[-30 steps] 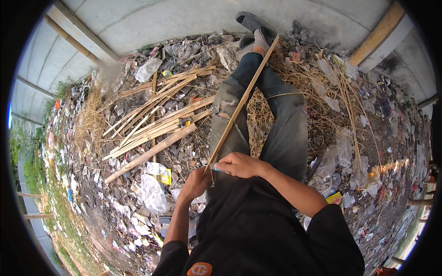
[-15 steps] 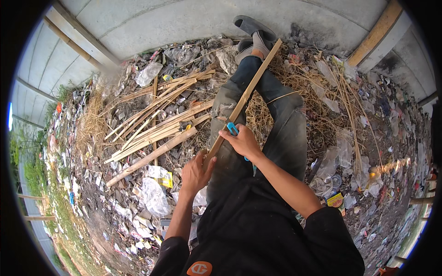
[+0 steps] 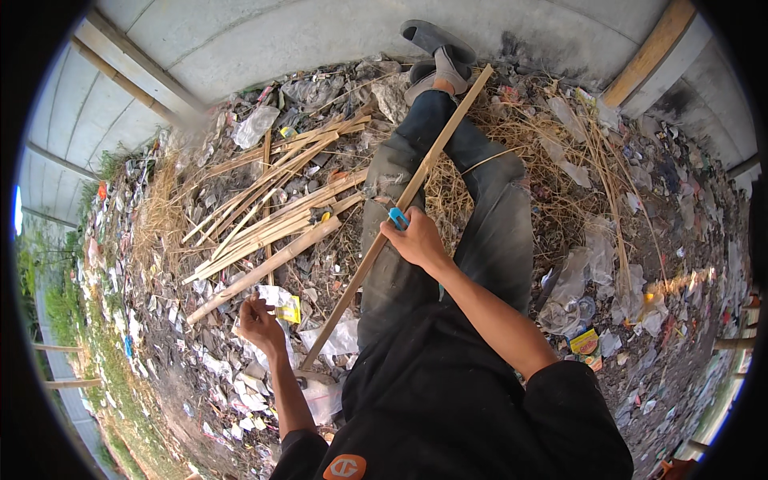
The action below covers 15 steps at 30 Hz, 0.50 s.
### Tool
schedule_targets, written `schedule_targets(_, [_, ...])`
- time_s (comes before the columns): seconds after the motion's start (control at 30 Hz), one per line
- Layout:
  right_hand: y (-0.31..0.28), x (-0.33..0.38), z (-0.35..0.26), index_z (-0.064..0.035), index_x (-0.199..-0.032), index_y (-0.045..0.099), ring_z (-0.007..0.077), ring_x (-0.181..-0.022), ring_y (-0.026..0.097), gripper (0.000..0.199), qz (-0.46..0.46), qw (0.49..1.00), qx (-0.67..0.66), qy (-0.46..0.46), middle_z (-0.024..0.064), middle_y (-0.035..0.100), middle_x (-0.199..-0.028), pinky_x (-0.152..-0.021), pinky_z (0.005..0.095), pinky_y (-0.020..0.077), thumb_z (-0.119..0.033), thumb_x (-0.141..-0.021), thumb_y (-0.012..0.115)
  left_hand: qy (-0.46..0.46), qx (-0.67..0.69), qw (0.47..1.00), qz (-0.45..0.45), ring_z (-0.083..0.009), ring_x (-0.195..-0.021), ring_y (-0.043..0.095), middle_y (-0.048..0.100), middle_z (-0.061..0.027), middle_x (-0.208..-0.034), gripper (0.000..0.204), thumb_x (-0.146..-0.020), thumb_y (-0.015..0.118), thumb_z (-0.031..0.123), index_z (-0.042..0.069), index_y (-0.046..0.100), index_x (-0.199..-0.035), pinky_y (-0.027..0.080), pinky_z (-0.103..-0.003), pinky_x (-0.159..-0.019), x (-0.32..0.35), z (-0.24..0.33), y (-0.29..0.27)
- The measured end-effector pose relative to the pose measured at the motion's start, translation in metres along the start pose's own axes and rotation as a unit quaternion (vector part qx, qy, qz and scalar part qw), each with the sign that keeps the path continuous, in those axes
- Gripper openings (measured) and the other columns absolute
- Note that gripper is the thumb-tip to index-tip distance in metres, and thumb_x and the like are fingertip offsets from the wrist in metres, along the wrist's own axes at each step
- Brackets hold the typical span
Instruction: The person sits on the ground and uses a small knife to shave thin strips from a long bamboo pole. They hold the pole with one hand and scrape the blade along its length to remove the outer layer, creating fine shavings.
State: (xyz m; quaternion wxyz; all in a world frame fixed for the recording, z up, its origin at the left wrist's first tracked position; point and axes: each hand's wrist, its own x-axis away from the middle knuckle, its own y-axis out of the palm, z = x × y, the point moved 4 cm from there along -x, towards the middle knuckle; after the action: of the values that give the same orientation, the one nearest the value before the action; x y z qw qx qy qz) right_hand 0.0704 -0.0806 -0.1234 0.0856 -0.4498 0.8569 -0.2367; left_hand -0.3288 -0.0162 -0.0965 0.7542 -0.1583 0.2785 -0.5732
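A long bamboo strip [image 3: 432,156] slants across my thighs, its far end near my feet and its near end beside my left hip. My right hand [image 3: 418,240] is closed around the middle of the strip. A blue-handled tool [image 3: 398,218] pokes up from the same grip; the fingers hide the rest of it, so its kind is unclear. Off the strip, to the left, my left hand [image 3: 260,322] hovers over the littered ground with its fingers curled together. Whatever those fingers hold, if anything, is too small to see.
Left of my legs lies a pile of split bamboo strips [image 3: 264,228], with a thicker round bamboo pole [image 3: 264,272] at its near side. Plastic scraps and dry straw [image 3: 512,120] cover the ground. A grey concrete wall [image 3: 336,36] stands beyond my sandals [image 3: 436,40].
My left hand has let go of the bamboo strip and moved left, its fingers now curled. The strip's near end shows further toward my hip. My right hand keeps its hold.
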Motion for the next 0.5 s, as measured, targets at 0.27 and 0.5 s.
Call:
schedule_targets(0.27, [-0.005, 0.002, -0.004, -0.0005, -0.086, 0.058, 0.0371, -0.070, 0.070, 0.051, -0.012, 1.000, 0.004, -0.008, 0.0185, 0.067, -0.074, -0.063, 0.0465, 0.0536, -0.047, -0.086, 0.080, -0.135, 0.029, 0.954, -0.267, -0.0253, -0.091, 0.071, 0.073, -0.0208, -0.115, 0.071, -0.107, 0.053, 0.056, -0.003, 0.056, -0.145, 0.055, -0.041, -0.084, 0.031, -0.013, -0.092])
schedule_targets(0.5, [-0.016, 0.004, -0.009, -0.0005, -0.095, 0.060, 0.0418, -0.073, 0.072, 0.052, -0.022, 0.994, 0.092, -0.044, 0.0208, 0.071, -0.078, -0.063, 0.0508, 0.0551, -0.051, -0.095, 0.071, 0.090, -0.130, 0.907, -0.390, -0.0317, -0.058, 0.070, 0.069, -0.0138, -0.067, 0.015, -0.102, 0.066, 0.017, 0.003, 0.071, -0.105, 0.053, -0.041, -0.054, 0.122, 0.039, -0.015])
